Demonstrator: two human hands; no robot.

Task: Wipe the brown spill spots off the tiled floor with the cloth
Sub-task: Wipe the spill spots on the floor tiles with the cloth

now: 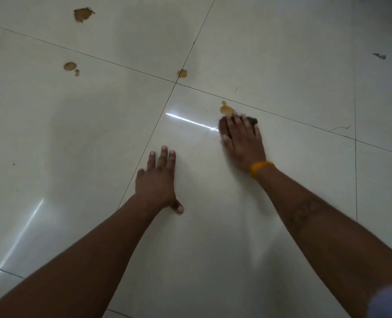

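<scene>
A pale glossy tiled floor (282,65), crossed by thin dark grout lines, is seen from above. The left hand (157,180) is laid flat on the tiles with fingers spread wide, and nothing is held in it. The right hand (241,138) is pressed palm-down over a dark cloth (252,120), which is pinned to the floor beneath the fingers, only a small edge being visible past the fingertips; the hand is blurred. An orange band (260,168) is worn on the right wrist. The largest brown spill spot (82,14) is found at the upper left, well apart from both hands. A pale brown spot (226,109) is touched by the cloth's far edge. A round spot (70,66) lies on the left tile, and a smaller spot (182,73) is seen just beside the grout crossing. More marks are seen at the left edge
</scene>
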